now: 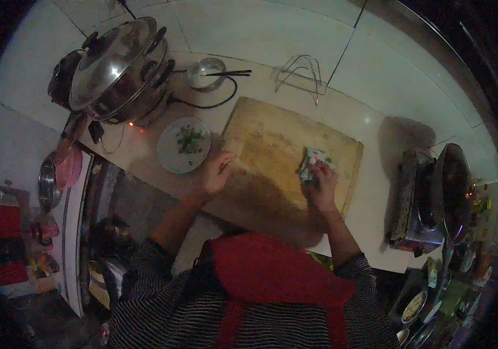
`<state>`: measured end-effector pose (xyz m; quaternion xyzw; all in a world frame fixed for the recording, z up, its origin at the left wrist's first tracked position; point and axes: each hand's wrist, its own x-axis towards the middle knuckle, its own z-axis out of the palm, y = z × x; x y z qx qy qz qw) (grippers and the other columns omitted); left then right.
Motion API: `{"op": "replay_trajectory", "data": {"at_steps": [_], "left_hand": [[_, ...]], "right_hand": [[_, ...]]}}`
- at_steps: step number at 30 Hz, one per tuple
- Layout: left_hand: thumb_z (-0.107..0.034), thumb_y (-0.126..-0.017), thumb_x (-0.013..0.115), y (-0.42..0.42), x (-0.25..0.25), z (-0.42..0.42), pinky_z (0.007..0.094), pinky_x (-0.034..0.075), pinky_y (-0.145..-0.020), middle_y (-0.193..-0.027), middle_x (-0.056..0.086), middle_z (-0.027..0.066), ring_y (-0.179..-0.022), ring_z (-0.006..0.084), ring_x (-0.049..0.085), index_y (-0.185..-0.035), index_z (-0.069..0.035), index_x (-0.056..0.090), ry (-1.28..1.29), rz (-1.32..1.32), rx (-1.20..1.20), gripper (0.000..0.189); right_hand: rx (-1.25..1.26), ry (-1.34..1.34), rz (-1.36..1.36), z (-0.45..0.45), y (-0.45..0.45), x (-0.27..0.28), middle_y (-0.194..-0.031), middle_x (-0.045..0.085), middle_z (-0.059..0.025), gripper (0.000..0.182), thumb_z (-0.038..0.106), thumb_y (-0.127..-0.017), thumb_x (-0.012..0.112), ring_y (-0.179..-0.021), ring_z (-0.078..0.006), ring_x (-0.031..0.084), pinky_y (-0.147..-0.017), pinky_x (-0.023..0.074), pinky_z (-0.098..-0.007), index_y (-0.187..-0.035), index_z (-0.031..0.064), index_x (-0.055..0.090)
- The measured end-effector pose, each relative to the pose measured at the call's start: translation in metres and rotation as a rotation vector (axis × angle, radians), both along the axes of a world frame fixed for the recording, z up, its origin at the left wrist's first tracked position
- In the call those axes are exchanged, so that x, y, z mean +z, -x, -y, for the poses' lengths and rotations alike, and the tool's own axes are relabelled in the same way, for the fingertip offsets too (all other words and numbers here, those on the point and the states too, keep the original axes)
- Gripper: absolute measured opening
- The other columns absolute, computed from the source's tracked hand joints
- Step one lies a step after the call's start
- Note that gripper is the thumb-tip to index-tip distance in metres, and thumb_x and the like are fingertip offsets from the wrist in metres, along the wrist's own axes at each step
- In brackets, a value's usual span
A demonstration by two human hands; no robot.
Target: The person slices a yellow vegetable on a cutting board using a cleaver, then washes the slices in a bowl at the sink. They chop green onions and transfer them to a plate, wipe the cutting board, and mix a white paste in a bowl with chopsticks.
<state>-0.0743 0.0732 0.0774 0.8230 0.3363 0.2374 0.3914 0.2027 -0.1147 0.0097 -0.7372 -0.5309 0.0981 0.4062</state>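
My right hand (324, 183) grips a crumpled patterned cloth (317, 159), which rests on the right half of a wooden cutting board (266, 135). At the board's left edge is my left hand (219, 172), its fingers slightly curled and nothing seen in it. Just beyond that hand stands a pale round plate (168, 150) with chopped green leaves (190, 139) on it. Small dark specks dot the board's surface, and the shadow of my body falls across its near part.
A large lidded steel pot (118, 83) stands back left, near a glass bowl (205, 74) with chopsticks (231, 73) across it. A wire rack (301, 78) leans at the back wall. To the right are a portable gas stove (410, 205) and an upright pan (453, 192).
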Motion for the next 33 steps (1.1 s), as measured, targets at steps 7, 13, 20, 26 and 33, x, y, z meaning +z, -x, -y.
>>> {"op": "replay_trajectory", "data": {"at_steps": [7,13,20,26,33], "left_hand": [[-0.002,-0.078,0.049,0.044,-0.073,0.026,0.0450,0.027,-0.105,-0.129,0.044,0.0179,-0.121,0.0363,0.037,-0.129,-0.003,0.043,-0.453,-0.126,0.172,0.052],[-0.005,-0.077,0.050,0.040,-0.104,0.023,0.0456,0.024,-0.106,-0.136,0.036,0.0203,-0.125,0.0404,0.030,-0.134,0.003,0.033,-0.392,-0.384,0.141,0.060],[-0.009,-0.079,0.052,0.052,-0.120,0.014,0.0434,0.026,-0.105,-0.139,0.033,0.0172,-0.123,0.0364,0.033,-0.132,0.001,0.037,-0.531,-0.308,0.058,0.056],[-0.015,-0.081,0.056,0.045,-0.095,0.017,0.0439,0.031,-0.101,-0.141,0.032,0.0123,-0.123,0.0345,0.034,-0.134,-0.003,0.037,-0.359,-0.488,0.065,0.057],[-0.018,-0.081,0.058,0.047,-0.102,0.018,0.0459,0.029,-0.102,-0.141,0.032,0.0113,-0.124,0.0348,0.034,-0.135,-0.005,0.033,-0.383,-0.428,0.078,0.061]], "right_hand": [[0.214,-0.090,0.147,-0.060,0.092,0.040,-0.120,0.047,-0.0173,0.052,0.007,-0.065,0.065,-0.112,-0.0374,0.044,-0.091,0.0400,-0.0451,-0.116,0.0107,0.054],[0.224,-0.055,0.555,-0.085,0.167,-0.020,-0.120,0.050,-0.0131,0.046,0.008,-0.064,0.066,-0.109,-0.0344,0.046,-0.086,0.0423,-0.0439,-0.109,0.0163,0.059],[-0.129,0.112,0.381,0.038,0.088,0.013,-0.115,0.052,-0.0143,0.044,0.003,-0.060,0.062,-0.101,-0.0355,0.048,-0.084,0.0413,-0.0428,-0.102,0.0134,0.061],[-0.697,0.185,0.496,0.117,0.023,0.007,-0.109,0.055,-0.0192,0.044,0.009,-0.064,0.061,-0.102,-0.0361,0.048,-0.086,0.0382,-0.0454,-0.108,0.0103,0.060],[0.194,-0.004,0.487,-0.084,0.140,0.010,-0.131,0.044,-0.0089,0.046,0.011,-0.071,0.059,-0.118,-0.0348,0.041,-0.095,0.0361,-0.0447,-0.116,0.0179,0.057]]}}
